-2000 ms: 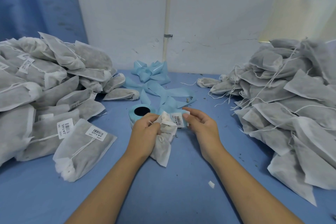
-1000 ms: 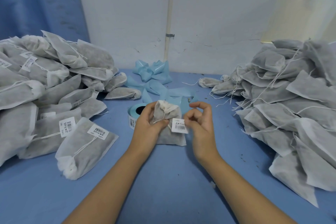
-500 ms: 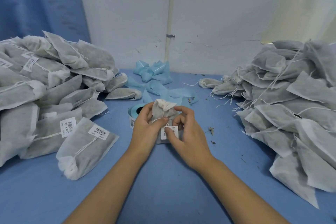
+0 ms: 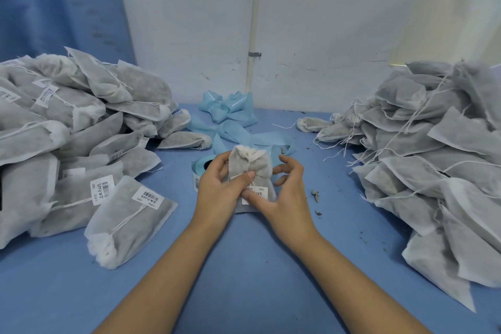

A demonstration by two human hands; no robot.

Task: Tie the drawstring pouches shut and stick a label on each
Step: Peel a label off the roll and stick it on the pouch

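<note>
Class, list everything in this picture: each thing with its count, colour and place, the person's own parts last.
Held pouch: one, grey-white, centre, tied end up.
Label: one, white, low on the held pouch.
Left pile of pouches: too many to count, grey, several labelled, left.
Right pile of pouches: too many to count, grey, strings loose, right.
Label roll: one, light blue, behind the left grip.
Backing strip: one tangle, light blue, far centre.
Table: one, blue, underneath.
Curtain: one, blue, far left.
Pipe: one, white, upright on the wall.
Left grip: one hand, holds the held pouch.
Right grip: one hand, thumb presses the label.
</note>
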